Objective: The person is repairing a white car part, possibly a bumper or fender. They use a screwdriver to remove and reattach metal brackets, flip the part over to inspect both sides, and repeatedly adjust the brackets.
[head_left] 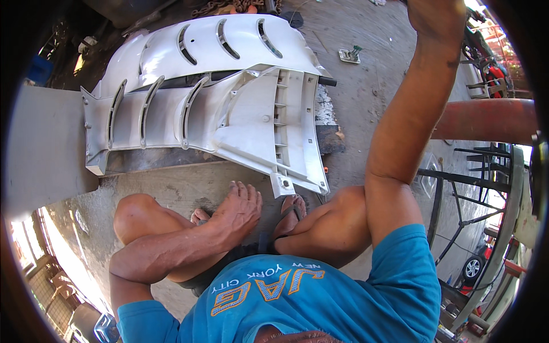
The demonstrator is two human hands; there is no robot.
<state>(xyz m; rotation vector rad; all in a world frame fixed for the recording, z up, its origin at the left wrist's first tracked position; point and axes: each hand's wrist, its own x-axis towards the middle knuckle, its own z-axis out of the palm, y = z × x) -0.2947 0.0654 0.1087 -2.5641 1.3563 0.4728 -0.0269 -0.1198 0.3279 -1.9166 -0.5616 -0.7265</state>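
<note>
Two white vented panels, which look like vehicle body parts, lie in front of me. The nearer panel [251, 123] has curved slots, ribs and a row of openings down its right part. Behind it, the farther panel [166, 54] shows several slanted slots. My left hand [240, 206] hangs over my lap just short of the nearer panel, fingers loosely stretched, with nothing seen in it. At the top right, my right arm reaches far forward; my right hand [437, 17] is cut off by the frame edge, so its fingers are hidden.
A small clear tray with a green piece [350, 55] sits on the concrete floor beyond the panels. Rusty chain [229, 7] lies at the back. To the right are a red pipe [486, 120] and a black metal frame [469, 180]. A grey flat sheet [48, 148] stands left.
</note>
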